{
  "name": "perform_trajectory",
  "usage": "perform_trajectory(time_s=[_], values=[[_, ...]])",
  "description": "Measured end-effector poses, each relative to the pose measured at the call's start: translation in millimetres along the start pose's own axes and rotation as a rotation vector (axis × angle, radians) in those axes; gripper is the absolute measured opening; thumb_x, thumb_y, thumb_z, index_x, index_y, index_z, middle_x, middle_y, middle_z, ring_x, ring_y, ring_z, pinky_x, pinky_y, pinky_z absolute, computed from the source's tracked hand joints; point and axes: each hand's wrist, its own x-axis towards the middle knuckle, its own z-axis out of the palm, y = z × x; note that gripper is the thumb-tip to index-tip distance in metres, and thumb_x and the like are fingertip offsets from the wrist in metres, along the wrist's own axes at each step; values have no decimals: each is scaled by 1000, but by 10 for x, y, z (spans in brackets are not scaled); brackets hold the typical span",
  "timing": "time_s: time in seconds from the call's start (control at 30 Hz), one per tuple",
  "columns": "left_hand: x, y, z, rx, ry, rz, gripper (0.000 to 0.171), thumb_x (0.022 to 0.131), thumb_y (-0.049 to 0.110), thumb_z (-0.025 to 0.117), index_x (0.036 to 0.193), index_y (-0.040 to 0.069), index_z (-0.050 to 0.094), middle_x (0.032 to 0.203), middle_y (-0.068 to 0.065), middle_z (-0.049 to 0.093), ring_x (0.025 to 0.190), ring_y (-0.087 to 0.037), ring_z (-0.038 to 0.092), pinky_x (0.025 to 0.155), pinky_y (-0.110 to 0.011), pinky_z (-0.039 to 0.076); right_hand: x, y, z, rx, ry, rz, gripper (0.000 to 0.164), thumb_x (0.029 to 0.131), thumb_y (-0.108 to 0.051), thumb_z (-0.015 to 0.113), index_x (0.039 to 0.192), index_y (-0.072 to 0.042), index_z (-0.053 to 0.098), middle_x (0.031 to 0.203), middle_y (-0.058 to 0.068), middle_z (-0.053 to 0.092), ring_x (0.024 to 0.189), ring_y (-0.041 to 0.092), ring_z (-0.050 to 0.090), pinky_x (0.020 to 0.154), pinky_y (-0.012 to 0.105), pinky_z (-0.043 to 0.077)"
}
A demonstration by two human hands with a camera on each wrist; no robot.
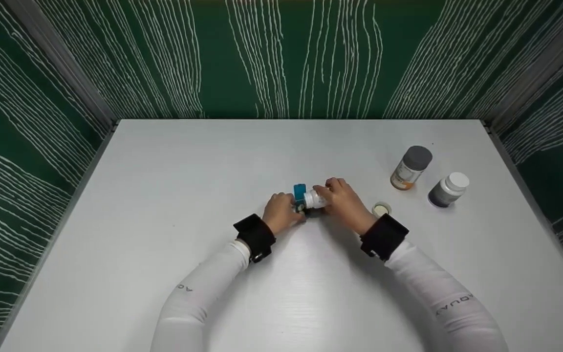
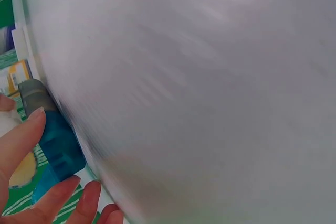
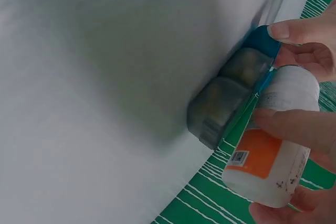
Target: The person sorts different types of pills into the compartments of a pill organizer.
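My left hand grips a small pill organizer on the table, thumb on one side and fingers at its blue end. The organizer has blue and smoky grey see-through compartments, with blurry contents inside the grey ones. A blue lid stands raised on it. In my right hand is a white pill bottle with an orange label. The bottle lies tilted, its mouth facing left over the organizer. Whether pills are falling out, I cannot tell.
A loose round cap lies beside my right wrist. Farther right stand a bottle with a dark grey cap and a white-capped bottle with a dark label. Green walls with white lines border the white table.
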Motion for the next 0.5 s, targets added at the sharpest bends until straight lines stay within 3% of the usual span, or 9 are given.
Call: perform_trajectory(time_s=[0.17, 0.3, 0.5], values=[[1, 12, -1, 5, 11, 16, 34, 68, 21, 75, 87, -3, 61, 83, -11, 58, 82, -23, 50, 69, -30, 41, -80, 8, -99, 327, -53, 183, 50, 69, 3, 71, 114, 3, 50, 102, 22, 52, 93, 35, 47, 79, 45, 40], [-2, 18, -10, 6, -10, -9, 42, 69, 23, 74, 98, -4, 60, 92, -12, 59, 88, -24, 50, 75, -31, 42, -137, 3, -171, 583, -68, 313, 50, 74, -1, 68, 117, 6, 43, 108, 22, 53, 99, 33, 49, 85, 46, 38], [-36, 23, -67, 18, -39, -33, 53, 69, 26, 75, 109, 0, 53, 98, -12, 56, 94, -24, 49, 77, -33, 42, -238, -60, -201, 759, -108, 417, 55, 73, -9, 72, 116, 5, 40, 111, 21, 52, 99, 32, 52, 87, 45, 40]])
